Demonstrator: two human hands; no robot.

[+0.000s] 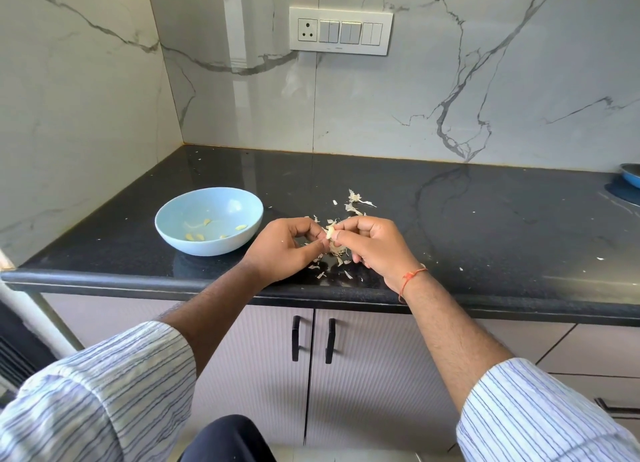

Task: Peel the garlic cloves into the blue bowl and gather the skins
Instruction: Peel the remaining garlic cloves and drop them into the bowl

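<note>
Striped shirt sleeves (104, 392) frame the bottom of the view, both forearms reaching over the black granite countertop (485, 219). Between the hands sits a single garlic clove (330, 232) — the left hand (284, 250) pinches it with curled fingers from one side, the right hand (370, 245) pinches it from the other, thumb and fingertips pressed against it. An orange thread (410, 277) circles the right wrist. Papery garlic skins (353, 203) lie scattered on the counter under and beyond the hands. Just left of the left hand stands the blue bowl (180, 226) — a few peeled cloves (241, 227) rest in its bottom. A white switch panel (341, 30) is set in the marble wall.
</note>
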